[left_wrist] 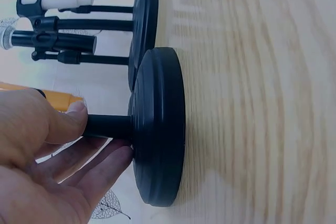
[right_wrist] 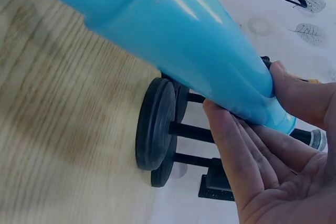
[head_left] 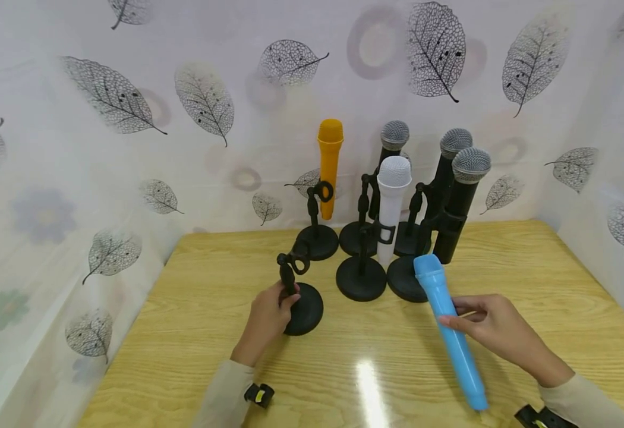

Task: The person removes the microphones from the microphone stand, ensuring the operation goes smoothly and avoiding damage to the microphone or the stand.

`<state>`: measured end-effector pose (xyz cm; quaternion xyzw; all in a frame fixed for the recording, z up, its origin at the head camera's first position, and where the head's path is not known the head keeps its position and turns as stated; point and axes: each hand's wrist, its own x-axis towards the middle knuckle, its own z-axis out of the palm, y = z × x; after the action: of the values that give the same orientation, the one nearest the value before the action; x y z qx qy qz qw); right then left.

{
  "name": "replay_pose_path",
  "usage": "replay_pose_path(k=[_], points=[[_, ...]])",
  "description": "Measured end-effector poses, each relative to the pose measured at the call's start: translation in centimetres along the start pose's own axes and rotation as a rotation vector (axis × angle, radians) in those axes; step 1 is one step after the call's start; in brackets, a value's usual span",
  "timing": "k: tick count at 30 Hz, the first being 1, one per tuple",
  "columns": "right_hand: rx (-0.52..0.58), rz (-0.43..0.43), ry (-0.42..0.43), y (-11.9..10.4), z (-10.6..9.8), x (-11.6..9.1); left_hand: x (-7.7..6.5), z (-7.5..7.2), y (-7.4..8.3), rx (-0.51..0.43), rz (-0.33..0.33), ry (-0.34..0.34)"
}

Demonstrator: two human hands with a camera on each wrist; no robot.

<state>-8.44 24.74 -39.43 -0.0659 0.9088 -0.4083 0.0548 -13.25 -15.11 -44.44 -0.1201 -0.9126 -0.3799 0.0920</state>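
Observation:
My left hand [head_left: 267, 315] grips the short post of a black microphone stand [head_left: 306, 309] that has a round base and an unfilled clip ring on top. In the left wrist view, thumb and fingers close round that post just above the base [left_wrist: 160, 129]. A light blue toy microphone [head_left: 451, 333] is pinched between the thumb and fingers of my right hand [head_left: 496, 330]. It slants, its head toward the stands and its tail toward me. The right wrist view shows the blue microphone [right_wrist: 184, 40] close up, held above the table.
Behind the hands stand several black stands holding microphones: an orange one [head_left: 330, 160], a white one [head_left: 394, 190] and black ones with silver heads, such as the rightmost [head_left: 462, 196]. All are on a wooden table [head_left: 210, 285] against a leaf-patterned sheet [head_left: 205, 160].

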Motion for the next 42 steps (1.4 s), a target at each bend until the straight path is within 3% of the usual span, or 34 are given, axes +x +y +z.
replay_pose_path(k=[20, 30, 42], points=[[-0.068, 0.169, -0.065, 3.4, -2.3, 0.5, 1.4, -1.0, -1.5, 0.062, -0.002, 0.102], [-0.01, 0.24, -0.089, 4.9, -3.2, 1.4, 2.2, -1.4, -2.3, 0.065, -0.063, 0.095], [-0.001, 0.262, -0.119, 6.7, -4.0, 1.9, 2.6, -1.6, -2.7, 0.071, -0.074, 0.119]])
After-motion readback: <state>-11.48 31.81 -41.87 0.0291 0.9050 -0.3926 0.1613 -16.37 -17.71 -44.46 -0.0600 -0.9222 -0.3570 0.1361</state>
